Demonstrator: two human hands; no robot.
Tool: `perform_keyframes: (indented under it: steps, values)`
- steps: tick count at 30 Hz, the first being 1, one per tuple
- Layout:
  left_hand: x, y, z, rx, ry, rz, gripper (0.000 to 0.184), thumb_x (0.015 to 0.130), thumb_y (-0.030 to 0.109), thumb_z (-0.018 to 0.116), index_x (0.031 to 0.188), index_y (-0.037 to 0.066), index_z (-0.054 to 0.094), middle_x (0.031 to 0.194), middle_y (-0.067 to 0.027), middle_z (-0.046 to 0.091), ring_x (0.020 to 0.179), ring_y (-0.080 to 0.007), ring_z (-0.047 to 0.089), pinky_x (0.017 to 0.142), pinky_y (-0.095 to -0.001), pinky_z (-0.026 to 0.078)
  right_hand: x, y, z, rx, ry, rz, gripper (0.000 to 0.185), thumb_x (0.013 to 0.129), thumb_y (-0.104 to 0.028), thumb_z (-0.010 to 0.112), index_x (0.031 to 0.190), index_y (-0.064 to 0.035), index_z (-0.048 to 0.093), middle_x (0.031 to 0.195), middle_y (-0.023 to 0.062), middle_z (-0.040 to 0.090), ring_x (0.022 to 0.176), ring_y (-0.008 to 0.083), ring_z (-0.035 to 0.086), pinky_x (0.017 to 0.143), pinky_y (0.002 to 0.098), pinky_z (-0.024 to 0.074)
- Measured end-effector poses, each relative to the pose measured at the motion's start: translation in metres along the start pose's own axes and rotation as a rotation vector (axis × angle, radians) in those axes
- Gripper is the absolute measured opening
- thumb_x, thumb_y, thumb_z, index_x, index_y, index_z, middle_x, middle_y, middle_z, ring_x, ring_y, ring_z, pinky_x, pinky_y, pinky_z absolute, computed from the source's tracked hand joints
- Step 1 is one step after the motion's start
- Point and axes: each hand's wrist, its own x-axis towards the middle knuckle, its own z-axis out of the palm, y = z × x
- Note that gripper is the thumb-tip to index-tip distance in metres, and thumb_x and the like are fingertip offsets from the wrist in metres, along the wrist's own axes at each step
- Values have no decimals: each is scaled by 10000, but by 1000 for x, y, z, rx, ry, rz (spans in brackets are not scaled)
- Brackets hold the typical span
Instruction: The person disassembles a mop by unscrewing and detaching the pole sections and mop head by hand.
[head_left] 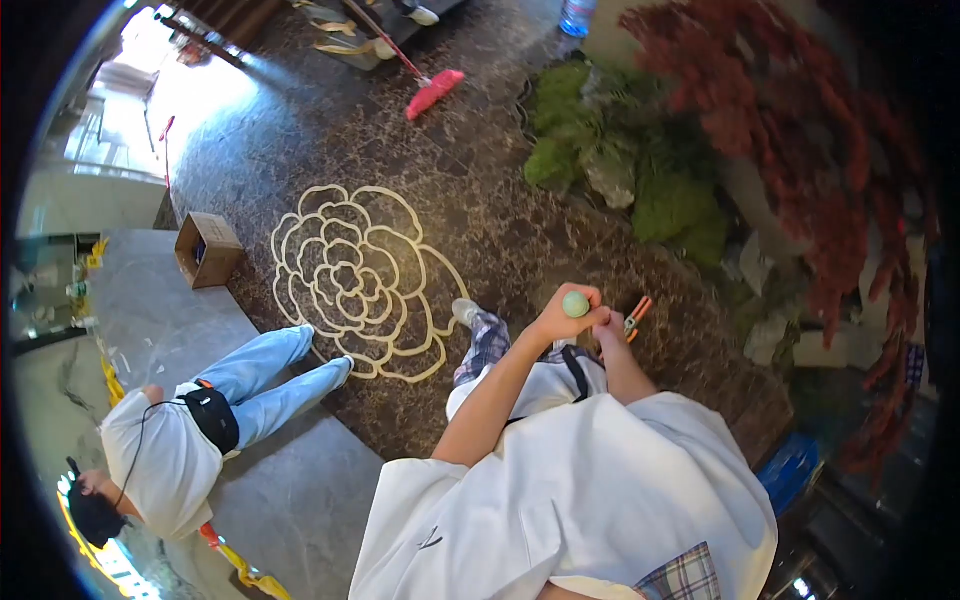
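My left hand (pixel 562 316) is closed around a pale green, round-ended object (pixel 575 304). Only its top end shows above the fist. My right hand (pixel 606 328) is closed beside it, the two hands touching. What the right fingers hold, if anything, is hidden. Just past the right hand is an orange-handled hand tool (pixel 637 317) that looks like pliers or cutters. I cannot tell whether it lies on the floor or touches the hand. Below the hands, a shoe (pixel 465 311) and checked trouser leg of mine meet the edge of a large cream flower outline (pixel 347 279) on the floor.
Another person (pixel 165 445) stands at left on grey flooring (pixel 300 490), near an open cardboard box (pixel 208 250). A pink broom (pixel 434 95) is at the top. Green mossy rockwork (pixel 640 170) and red foliage (pixel 770 110) fill the right. A blue container (pixel 788 472) sits lower right.
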Motion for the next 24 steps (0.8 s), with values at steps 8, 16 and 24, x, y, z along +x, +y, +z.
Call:
perform_keyframes:
  steps: [8, 16, 24]
  values:
    - [-28, 37, -135, -122, 224, 31, 240, 762, 74, 657, 589, 42, 493, 542, 34, 454, 543, -46, 393, 497, -249, 329, -11, 58, 140, -243, -44, 5, 187, 819, -102, 420, 634, -125, 415, 554, -8, 405, 466, 133, 386, 485, 277, 388]
    - [-50, 58, -225, -116, 459, 75, 235, 757, 86, 662, 595, 42, 499, 536, 25, 472, 529, -47, 407, 489, -241, 333, -31, 126, 260, -475, -132, 52, 187, 814, -103, 404, 629, -131, 410, 553, -15, 398, 462, 125, 375, 470, 268, 367]
    - [-54, 69, -332, 33, 524, 78, 241, 775, 129, 679, 619, 44, 517, 558, 12, 511, 547, -51, 452, 502, -235, 368, -51, 202, 404, -634, -212, 123, 188, 809, -104, 388, 625, -138, 406, 552, -23, 391, 458, 117, 364, 456, 259, 345]
